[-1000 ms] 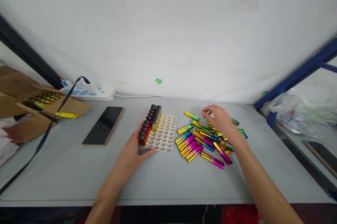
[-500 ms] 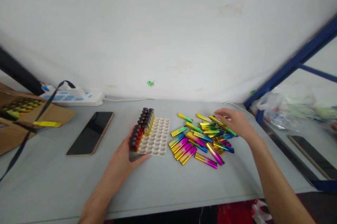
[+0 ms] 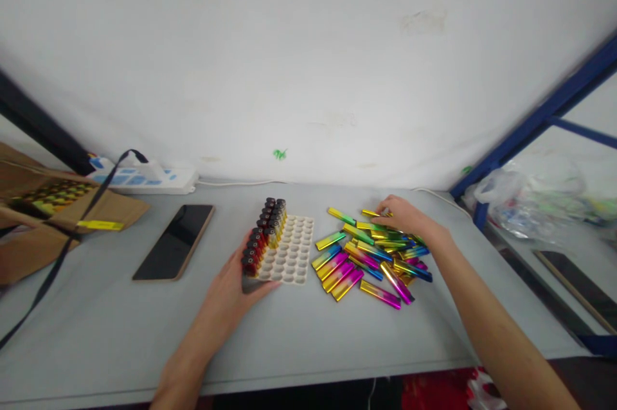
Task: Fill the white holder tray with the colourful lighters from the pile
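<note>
The white tray [image 3: 299,249], full of round holes, is gripped at its left edge by my left hand [image 3: 231,288], with the thumb along the near side. Slim tubes with black tops [image 3: 263,230], red and gold below, stand upright in the tray's left rows. To the right lies a loose pile of shiny metallic tubes [image 3: 340,278] fading from gold to pink, green or blue. At the pile's far side, my right hand [image 3: 402,217] has its fingers pinched at a shiny gold tube [image 3: 369,212], partly covering it.
A dark phone [image 3: 173,243] lies left of the tray. Farther left are an opened brown paper package [image 3: 116,204], a black strap [image 3: 62,256] and a white power strip [image 3: 180,180] by the wall. A blue metal frame [image 3: 525,121] and plastic bags [image 3: 511,198] stand at the right.
My right hand has moved left over the far side of the pile, onto another tube. My left hand keeps its hold on the tray. The whole view has shifted slightly.
</note>
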The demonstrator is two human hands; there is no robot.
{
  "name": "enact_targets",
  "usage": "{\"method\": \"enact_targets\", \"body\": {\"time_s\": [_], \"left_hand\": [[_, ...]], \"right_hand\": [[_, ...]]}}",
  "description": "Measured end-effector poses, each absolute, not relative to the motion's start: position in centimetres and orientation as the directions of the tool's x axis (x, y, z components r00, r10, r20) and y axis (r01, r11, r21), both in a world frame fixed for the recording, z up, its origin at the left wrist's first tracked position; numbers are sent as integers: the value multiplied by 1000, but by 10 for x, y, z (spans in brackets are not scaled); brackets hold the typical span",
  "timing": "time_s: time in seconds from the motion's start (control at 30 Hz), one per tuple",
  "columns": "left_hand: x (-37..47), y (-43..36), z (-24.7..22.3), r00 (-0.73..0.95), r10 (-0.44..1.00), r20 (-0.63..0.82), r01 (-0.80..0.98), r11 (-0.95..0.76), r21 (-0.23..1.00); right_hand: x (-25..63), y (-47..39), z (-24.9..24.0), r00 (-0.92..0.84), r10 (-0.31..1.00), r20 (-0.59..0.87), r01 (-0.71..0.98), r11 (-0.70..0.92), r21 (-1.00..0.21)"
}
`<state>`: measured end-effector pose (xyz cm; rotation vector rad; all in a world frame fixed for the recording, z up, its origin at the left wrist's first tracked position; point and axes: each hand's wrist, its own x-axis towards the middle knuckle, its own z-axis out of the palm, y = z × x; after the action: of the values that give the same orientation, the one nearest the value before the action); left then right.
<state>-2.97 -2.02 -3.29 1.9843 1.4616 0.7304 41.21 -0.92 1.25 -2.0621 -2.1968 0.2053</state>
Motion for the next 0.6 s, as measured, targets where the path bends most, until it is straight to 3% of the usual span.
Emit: {"method": "enact_targets", "body": {"time_s": [0.13, 0.33, 0.43, 0.53, 0.6], "left_hand": [[-30, -21, -33, 251, 962, 107, 656, -251, 712], [-29, -22, -35, 255, 960, 111, 637, -254, 727], [-29, -21, -35, 262, 959, 113, 623, -257, 739], [-29, -21, -36, 269, 957, 107, 609, -255, 751], [-29, -21, -36, 270, 957, 106, 600, -254, 759]], "right_hand": [[401, -6, 21, -81, 996, 23, 962, 84, -258], [358, -18, 38, -3, 987, 161, 763, 107, -638], [325, -22, 40, 58, 969, 240, 556, 168, -814], [289, -22, 37, 134, 974, 181, 235, 146, -961], [266, -22, 33, 127, 982, 136, 39, 132, -990]]}}
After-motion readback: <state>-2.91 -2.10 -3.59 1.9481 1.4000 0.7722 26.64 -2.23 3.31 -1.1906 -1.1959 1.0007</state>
